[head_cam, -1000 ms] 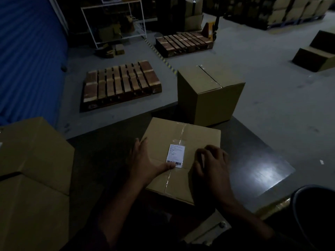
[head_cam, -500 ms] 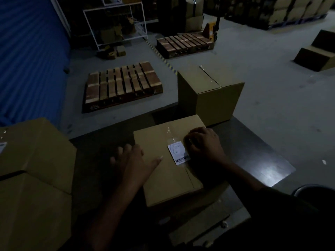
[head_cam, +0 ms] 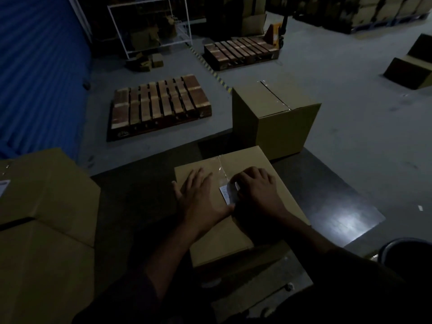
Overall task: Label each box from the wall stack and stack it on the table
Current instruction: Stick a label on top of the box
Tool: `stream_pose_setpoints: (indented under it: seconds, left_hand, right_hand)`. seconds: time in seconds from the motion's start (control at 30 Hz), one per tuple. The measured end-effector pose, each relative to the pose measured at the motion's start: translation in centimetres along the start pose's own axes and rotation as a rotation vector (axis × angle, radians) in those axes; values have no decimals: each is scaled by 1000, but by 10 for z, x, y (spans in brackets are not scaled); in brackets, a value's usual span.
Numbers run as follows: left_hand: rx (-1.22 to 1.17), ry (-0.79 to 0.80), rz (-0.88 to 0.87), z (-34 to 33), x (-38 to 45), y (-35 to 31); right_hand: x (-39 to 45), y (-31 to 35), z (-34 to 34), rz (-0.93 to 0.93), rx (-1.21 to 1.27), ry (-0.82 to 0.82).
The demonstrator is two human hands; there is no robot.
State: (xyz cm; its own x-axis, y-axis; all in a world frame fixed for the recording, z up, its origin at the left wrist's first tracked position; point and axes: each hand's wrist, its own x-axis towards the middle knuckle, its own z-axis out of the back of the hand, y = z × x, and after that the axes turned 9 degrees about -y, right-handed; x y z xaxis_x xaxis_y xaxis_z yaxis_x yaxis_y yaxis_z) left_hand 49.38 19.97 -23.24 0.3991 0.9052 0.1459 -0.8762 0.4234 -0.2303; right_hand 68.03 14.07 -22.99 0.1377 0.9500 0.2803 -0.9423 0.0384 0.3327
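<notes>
Box [head_cam: 233, 206] sits at bench [head_cam: 327, 195] near edge w/ label [head_cam: 225, 194] on its tape seam btwn hands: left hand [head_cam: 201, 199] spread flat steadying lid, right hand [head_cam: 256, 189] nearer, fingers curled, pressing label.

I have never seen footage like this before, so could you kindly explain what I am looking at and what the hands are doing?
There is no machine here: a person wears one wide-angle camera on the head, looking forward and down at their own two bare hands. That is the only view. In a dim warehouse, a taped cardboard box sits on a dark table. The left hand lies flat on its top, steadying it. The right hand has curled fingers pressing on a white barcode label at the tape seam. A taller box stands behind, more boxes sit at the left, and wooden pallets lie on the floor.
</notes>
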Motion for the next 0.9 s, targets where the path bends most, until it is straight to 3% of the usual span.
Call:
stream_pose_setpoints:
  seconds: [0.53, 0.7, 0.9]
  left_hand:
    - [-53, -23, 3, -2, 1, 0]
    - [-68, -66, -1, -2, -1, 1]
    - [-164, -148, 24, -3, 22, 13]
  right_hand:
    - [2, 0, 4, -86, 97, -35]
    - [-6, -3, 12, -188, 266, -136]
    - [-69, 8, 17, -222, 102, -229]
